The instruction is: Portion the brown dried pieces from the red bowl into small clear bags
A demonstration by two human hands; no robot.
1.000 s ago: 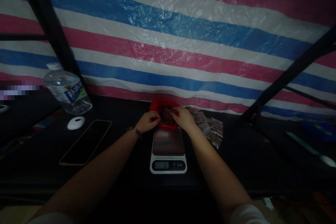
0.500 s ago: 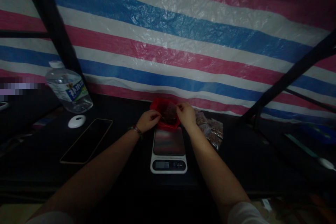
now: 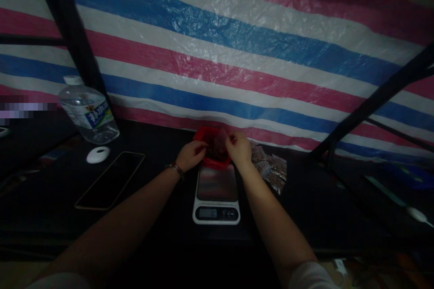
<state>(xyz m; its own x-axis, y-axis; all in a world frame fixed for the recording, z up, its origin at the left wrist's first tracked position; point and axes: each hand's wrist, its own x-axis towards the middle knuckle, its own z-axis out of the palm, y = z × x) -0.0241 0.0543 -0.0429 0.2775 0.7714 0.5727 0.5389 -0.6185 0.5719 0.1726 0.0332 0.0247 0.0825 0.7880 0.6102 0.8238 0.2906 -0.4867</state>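
Note:
A red plastic container point(image 3: 200, 134) holds small dark pieces and stands just behind a white kitchen scale point(image 3: 217, 185), whose display is lit. At the container's right side, my right hand point(image 3: 239, 148) pinches a small clear plastic bag point(image 3: 222, 140) over the opening. My left hand point(image 3: 190, 156) is at the left rim, thumb and fingers closed together and reaching over the inside. Whatever is between those fingertips is too dark and small to make out. To the right of my right hand lie several small filled clear packets point(image 3: 271, 167) in a loose pile.
On the left are a phone point(image 3: 110, 180), a white rounded object point(image 3: 98, 154) and a large clear bottle point(image 3: 90, 113). A white spoon point(image 3: 418, 214) lies at the far right. Striped plastic sheeting point(image 3: 237, 67) closes off the back, with dark metal posts point(image 3: 373, 95) at both sides.
The small bag, earlier low between both hands, now stands more upright by my right fingers. My left fingertips stay near the rim. The whole view has shifted slightly.

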